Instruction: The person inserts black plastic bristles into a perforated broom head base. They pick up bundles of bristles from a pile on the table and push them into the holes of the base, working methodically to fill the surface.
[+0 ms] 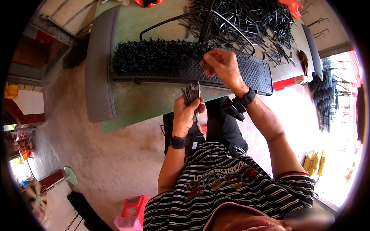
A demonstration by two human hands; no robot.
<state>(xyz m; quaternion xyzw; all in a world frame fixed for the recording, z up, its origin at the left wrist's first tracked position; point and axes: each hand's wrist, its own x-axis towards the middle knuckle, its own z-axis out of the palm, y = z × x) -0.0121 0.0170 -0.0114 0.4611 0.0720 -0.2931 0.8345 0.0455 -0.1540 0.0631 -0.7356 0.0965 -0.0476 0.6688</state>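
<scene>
In front of me a long black perforated panel (252, 71) lies across the table. Tufted black bristles (150, 56) cover its left part, while the holes on the right are bare. My left hand (184, 115) is closed round a bundle of thin dark strips (189, 94), their ends pointing up near the panel's front edge. Over the panel, where bristles give way to bare holes, my right hand (225, 68) is closed in a pinch. A thin dark strip (200, 71) appears to hang from its fingertips; its lower end is hard to make out.
A heap of loose black strips (250, 19) spreads over the green table (131, 111) behind the panel. A bent black metal frame (165, 21) stands over the panel's back. One grey perforated board (101, 69) lies along the table's left end. Below left is a pink stool (133, 208).
</scene>
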